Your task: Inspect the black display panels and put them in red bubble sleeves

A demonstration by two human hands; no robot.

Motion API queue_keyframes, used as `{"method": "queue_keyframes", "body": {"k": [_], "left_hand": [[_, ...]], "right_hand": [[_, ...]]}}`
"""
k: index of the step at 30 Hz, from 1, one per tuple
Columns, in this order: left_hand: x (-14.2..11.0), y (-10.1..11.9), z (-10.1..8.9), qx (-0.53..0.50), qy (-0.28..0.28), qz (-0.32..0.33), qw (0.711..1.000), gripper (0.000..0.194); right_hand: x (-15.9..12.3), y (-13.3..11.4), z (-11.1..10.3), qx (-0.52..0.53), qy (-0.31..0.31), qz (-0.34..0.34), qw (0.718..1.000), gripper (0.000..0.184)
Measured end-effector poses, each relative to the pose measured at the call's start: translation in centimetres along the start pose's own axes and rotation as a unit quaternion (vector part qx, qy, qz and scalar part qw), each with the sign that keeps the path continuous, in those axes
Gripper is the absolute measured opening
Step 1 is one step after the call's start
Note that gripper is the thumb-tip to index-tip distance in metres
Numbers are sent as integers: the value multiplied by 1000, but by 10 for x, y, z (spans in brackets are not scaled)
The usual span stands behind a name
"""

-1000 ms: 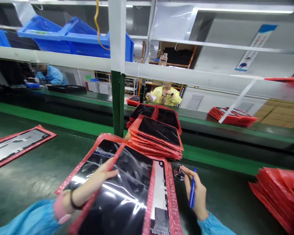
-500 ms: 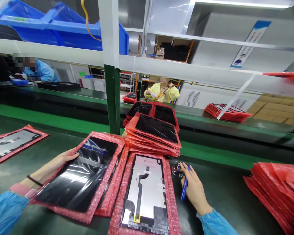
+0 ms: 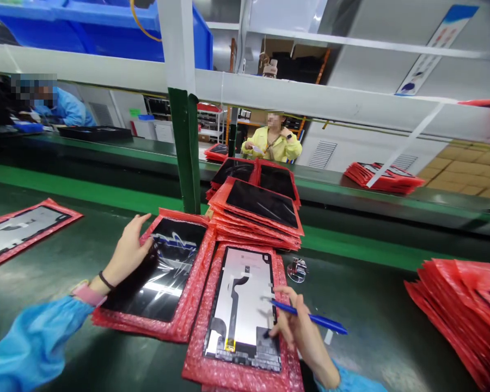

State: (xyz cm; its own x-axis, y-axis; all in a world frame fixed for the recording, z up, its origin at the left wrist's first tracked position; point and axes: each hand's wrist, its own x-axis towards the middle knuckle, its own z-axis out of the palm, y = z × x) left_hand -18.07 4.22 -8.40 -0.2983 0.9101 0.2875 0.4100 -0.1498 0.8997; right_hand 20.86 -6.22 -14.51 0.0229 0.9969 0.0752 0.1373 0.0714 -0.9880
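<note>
My left hand (image 3: 128, 247) rests at the left edge of a black, glossy tablet screen (image 3: 163, 272) on red bubble wrap. Its thumb and fingers are apart. This screen tops a small pile. Beside it lies another screen panel (image 3: 247, 288), its silver back with a dark flex cable facing up, on red bubble wrap. Over that panel's right side, my right hand (image 3: 304, 332) holds a blue pen (image 3: 324, 320) slantwise between the fingers, the tip pointing left. A small round, shiny object (image 3: 297, 269) sits on the dark green bench just beyond this hand.
Behind the panels rises a stack of red-wrapped screens (image 3: 255, 218). More red bags (image 3: 457, 310) are piled at right, and a wrapped panel (image 3: 28, 231) lies at left. A green post (image 3: 183, 152) and white rail (image 3: 310, 98) cross ahead. Two people are beyond.
My left hand has let the wrapped screen down onto its pile and loosened its grip. My right hand has moved from the shiny round object, with the pen, left over the silver panel.
</note>
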Motion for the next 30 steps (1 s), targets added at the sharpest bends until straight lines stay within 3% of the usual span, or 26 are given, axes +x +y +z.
{"method": "queue_keyframes", "body": {"k": [2,4,6,9,11,17,24,30], "left_hand": [[-24,14,15,1,-26,33,999,48],[-53,25,36,-76,-124,11,989,44],[-81,31,57,-171,-226,-89,955,44],[-110,29,81,-224,-287,-238,900,51],[-119,24,89,-233,-291,-277,886,53],[-122,13,96,-251,-272,-300,879,57],[-120,46,93,-280,-241,-378,849,57],[-109,57,95,-285,-220,-416,835,44]], "right_hand": [[-7,1,12,5,-21,23,999,50],[-11,2,19,-7,-23,29,999,42],[-13,3,22,-32,-11,28,999,35],[-14,4,22,-73,17,23,997,29],[-12,5,21,-99,36,14,994,33],[-10,4,22,-148,40,-19,988,38],[-10,4,24,-159,34,-12,987,38],[-5,9,19,-73,49,27,996,40]]}}
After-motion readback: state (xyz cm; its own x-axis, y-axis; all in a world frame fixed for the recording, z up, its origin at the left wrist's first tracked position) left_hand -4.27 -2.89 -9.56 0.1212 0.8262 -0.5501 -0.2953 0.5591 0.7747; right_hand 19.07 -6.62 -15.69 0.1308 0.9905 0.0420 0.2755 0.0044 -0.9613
